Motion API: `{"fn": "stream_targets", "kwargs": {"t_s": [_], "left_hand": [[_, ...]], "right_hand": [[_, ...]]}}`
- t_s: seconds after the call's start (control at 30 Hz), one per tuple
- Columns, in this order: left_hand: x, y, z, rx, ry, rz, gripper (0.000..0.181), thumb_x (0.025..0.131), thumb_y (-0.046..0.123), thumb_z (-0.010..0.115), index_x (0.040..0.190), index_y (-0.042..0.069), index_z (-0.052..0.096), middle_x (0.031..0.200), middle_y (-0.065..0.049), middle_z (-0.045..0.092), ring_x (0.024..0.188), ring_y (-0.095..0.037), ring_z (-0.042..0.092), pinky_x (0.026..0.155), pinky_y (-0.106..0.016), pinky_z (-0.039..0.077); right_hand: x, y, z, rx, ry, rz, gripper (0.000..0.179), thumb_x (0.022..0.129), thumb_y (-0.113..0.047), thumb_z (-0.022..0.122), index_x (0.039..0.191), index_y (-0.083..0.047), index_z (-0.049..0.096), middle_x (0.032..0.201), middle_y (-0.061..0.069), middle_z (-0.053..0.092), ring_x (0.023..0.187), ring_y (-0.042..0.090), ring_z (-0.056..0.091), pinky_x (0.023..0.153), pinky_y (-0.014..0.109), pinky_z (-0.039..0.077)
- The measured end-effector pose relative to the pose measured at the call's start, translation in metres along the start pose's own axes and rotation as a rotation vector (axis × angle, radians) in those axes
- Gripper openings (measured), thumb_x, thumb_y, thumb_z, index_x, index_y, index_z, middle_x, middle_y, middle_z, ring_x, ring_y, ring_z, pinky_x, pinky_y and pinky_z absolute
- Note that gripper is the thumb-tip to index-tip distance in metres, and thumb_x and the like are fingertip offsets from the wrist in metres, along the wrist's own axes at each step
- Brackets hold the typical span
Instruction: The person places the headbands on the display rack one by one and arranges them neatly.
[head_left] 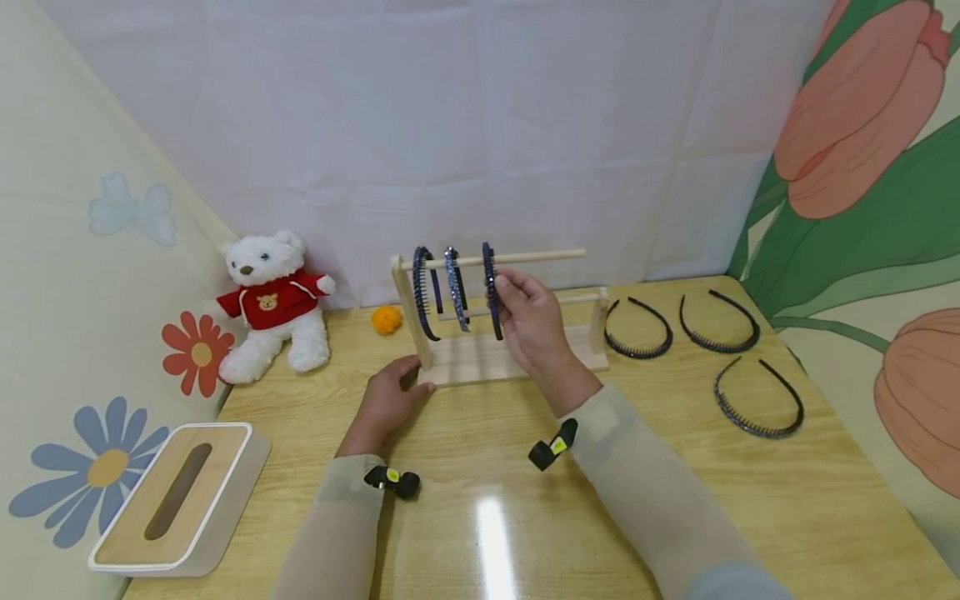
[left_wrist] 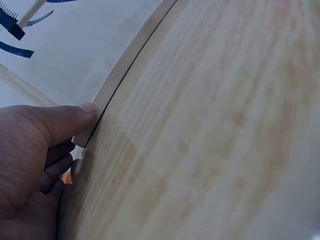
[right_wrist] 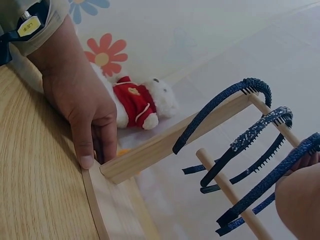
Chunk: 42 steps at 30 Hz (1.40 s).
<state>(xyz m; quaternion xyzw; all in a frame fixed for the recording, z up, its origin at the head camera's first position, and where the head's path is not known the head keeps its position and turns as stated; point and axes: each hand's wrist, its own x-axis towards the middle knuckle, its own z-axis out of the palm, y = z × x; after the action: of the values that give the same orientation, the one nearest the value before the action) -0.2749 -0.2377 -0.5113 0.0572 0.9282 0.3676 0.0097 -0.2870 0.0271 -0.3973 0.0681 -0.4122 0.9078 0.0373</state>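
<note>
A wooden headband rack (head_left: 472, 367) stands on the table, with a left post, a flat base and two rods. Three headbands hang over its upper rod: a dark toothed headband (head_left: 418, 292) by the post, a glittery silver-blue headband (head_left: 454, 283), and a dark blue headband (head_left: 489, 283) farthest right. My right hand (head_left: 534, 321) pinches this last one between thumb and fingers. At the base's left front corner, my left hand (head_left: 386, 400) grips the wood, its thumb (left_wrist: 75, 117) on the front edge and its fingers curled past the end.
Three more headbands lie on the table at right: one near the rack (head_left: 637, 350), one behind (head_left: 723, 343), one nearer the front (head_left: 761, 429). A white teddy bear (head_left: 273, 300) in red, an orange pompom (head_left: 386, 320) and a tissue box (head_left: 217, 517) are at left.
</note>
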Motion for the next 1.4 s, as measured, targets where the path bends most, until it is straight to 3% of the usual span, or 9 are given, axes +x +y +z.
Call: {"fn": "stream_targets", "kwargs": {"t_s": [0.33, 0.6, 0.67, 0.8, 0.9, 1.0, 1.1, 1.23, 1.4], "left_hand": [[0.0, -0.001, 0.0, 0.0, 0.002, 0.003, 0.055, 0.105, 0.021, 0.075, 0.156, 0.006, 0.059, 0.162, -0.023, 0.055, 0.154, -0.045, 0.047, 0.13, -0.061, 0.037], [-0.002, 0.0, 0.003, -0.01, -0.011, -0.007, 0.057, 0.105, 0.022, 0.076, 0.157, 0.006, 0.059, 0.164, -0.022, 0.054, 0.156, -0.045, 0.046, 0.131, -0.061, 0.035], [-0.002, 0.0, 0.003, -0.009, -0.013, -0.001, 0.056, 0.105, 0.022, 0.075, 0.157, 0.006, 0.059, 0.164, -0.022, 0.053, 0.156, -0.045, 0.045, 0.131, -0.061, 0.035], [-0.002, 0.001, 0.001, -0.012, -0.005, 0.002, 0.056, 0.105, 0.021, 0.075, 0.156, 0.006, 0.059, 0.164, -0.022, 0.054, 0.156, -0.045, 0.046, 0.131, -0.061, 0.035], [-0.002, 0.0, 0.001, -0.007, 0.0, 0.001, 0.055, 0.105, 0.02, 0.075, 0.156, 0.006, 0.059, 0.163, -0.022, 0.054, 0.155, -0.045, 0.046, 0.131, -0.061, 0.035], [-0.001, 0.0, -0.001, -0.003, -0.003, 0.0, 0.056, 0.105, 0.021, 0.076, 0.156, 0.006, 0.059, 0.164, -0.022, 0.054, 0.155, -0.045, 0.046, 0.131, -0.061, 0.035], [0.0, 0.002, 0.001, 0.002, -0.019, 0.002, 0.057, 0.105, 0.023, 0.076, 0.157, 0.006, 0.059, 0.164, -0.022, 0.054, 0.155, -0.045, 0.046, 0.131, -0.061, 0.036], [0.001, 0.002, 0.001, 0.003, -0.011, 0.002, 0.056, 0.105, 0.023, 0.076, 0.156, 0.007, 0.059, 0.163, -0.022, 0.055, 0.154, -0.045, 0.047, 0.13, -0.062, 0.036], [0.0, 0.003, 0.0, 0.016, -0.018, -0.014, 0.057, 0.105, 0.021, 0.075, 0.157, 0.006, 0.058, 0.164, -0.022, 0.054, 0.155, -0.045, 0.046, 0.132, -0.061, 0.034]], "right_hand": [[0.001, 0.002, -0.01, -0.012, 0.011, 0.021, 0.014, 0.113, -0.007, 0.058, 0.113, -0.004, 0.072, 0.105, 0.004, 0.074, 0.095, 0.014, 0.069, 0.086, 0.022, 0.06], [-0.019, -0.014, -0.069, -0.18, -0.036, 0.013, 0.016, 0.114, -0.013, 0.058, 0.118, -0.006, 0.071, 0.11, 0.002, 0.077, 0.106, 0.018, 0.073, 0.1, 0.027, 0.063], [-0.028, -0.022, -0.093, -0.293, -0.082, -0.014, 0.015, 0.113, -0.01, 0.059, 0.118, -0.005, 0.072, 0.107, -0.002, 0.078, 0.103, 0.015, 0.075, 0.099, 0.026, 0.063], [-0.041, -0.048, -0.146, -0.655, -0.171, -0.046, 0.019, 0.11, -0.012, 0.066, 0.122, 0.001, 0.073, 0.106, -0.009, 0.08, 0.097, 0.006, 0.075, 0.091, 0.022, 0.064], [-0.05, -0.074, -0.185, -0.953, -0.198, -0.03, 0.027, 0.107, -0.017, 0.072, 0.125, 0.003, 0.074, 0.11, -0.004, 0.081, 0.097, 0.002, 0.073, 0.086, 0.018, 0.062], [-0.061, -0.105, -0.221, -1.22, -0.207, -0.003, 0.029, 0.104, -0.02, 0.077, 0.125, 0.0, 0.077, 0.118, 0.009, 0.08, 0.104, 0.01, 0.072, 0.089, 0.02, 0.059], [-0.081, -0.139, -0.257, -1.443, -0.204, 0.061, 0.032, 0.102, -0.026, 0.08, 0.126, -0.005, 0.078, 0.127, 0.018, 0.078, 0.114, 0.029, 0.072, 0.095, 0.035, 0.061], [-0.099, -0.181, -0.294, -1.611, -0.22, 0.162, 0.037, 0.098, -0.03, 0.085, 0.126, -0.006, 0.079, 0.132, 0.024, 0.074, 0.122, 0.05, 0.067, 0.095, 0.052, 0.06], [-0.115, -0.212, -0.324, -1.719, -0.271, 0.23, 0.036, 0.091, -0.03, 0.091, 0.119, -0.008, 0.082, 0.122, 0.016, 0.079, 0.118, 0.046, 0.069, 0.087, 0.034, 0.059]]}}
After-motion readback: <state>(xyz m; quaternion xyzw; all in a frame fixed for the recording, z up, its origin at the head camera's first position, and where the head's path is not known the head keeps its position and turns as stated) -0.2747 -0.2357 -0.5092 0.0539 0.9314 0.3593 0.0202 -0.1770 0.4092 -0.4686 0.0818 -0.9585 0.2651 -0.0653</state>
